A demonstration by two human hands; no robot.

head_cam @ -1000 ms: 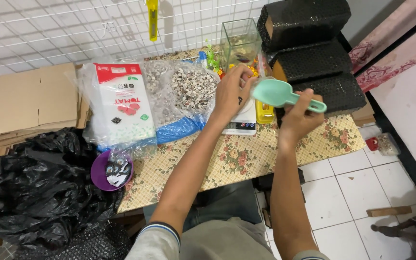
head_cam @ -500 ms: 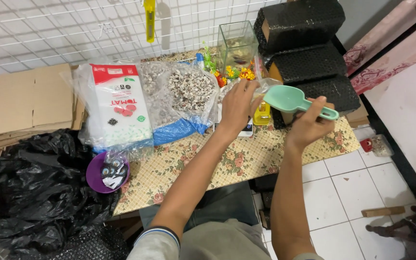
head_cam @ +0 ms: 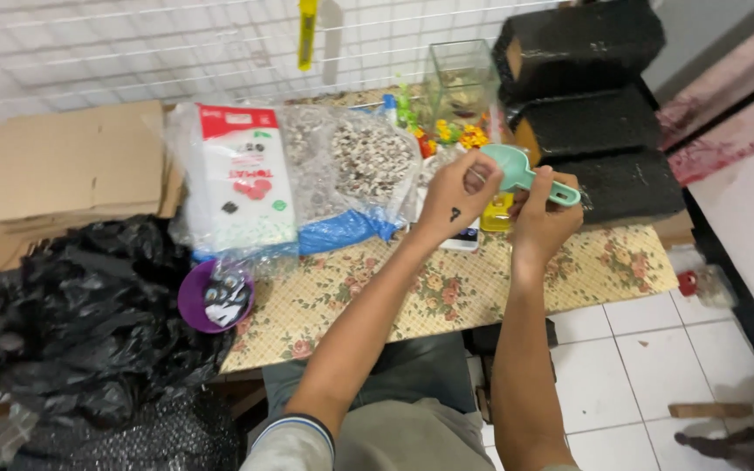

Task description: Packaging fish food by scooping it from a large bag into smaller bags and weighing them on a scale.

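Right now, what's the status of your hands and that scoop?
Right hand gripping the teal scoop by its handle. Left hand at the scoop's bowl, fingers on it. Both raised over the floral table mat. Clear bag of pebbles alongside, nothing blocking.

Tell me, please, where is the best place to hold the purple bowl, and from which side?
Probably by its near-left rim, from above: the purple bowl sits upright and open on the table's corner, with the white bag close behind it and black plastic bags crowding its left.
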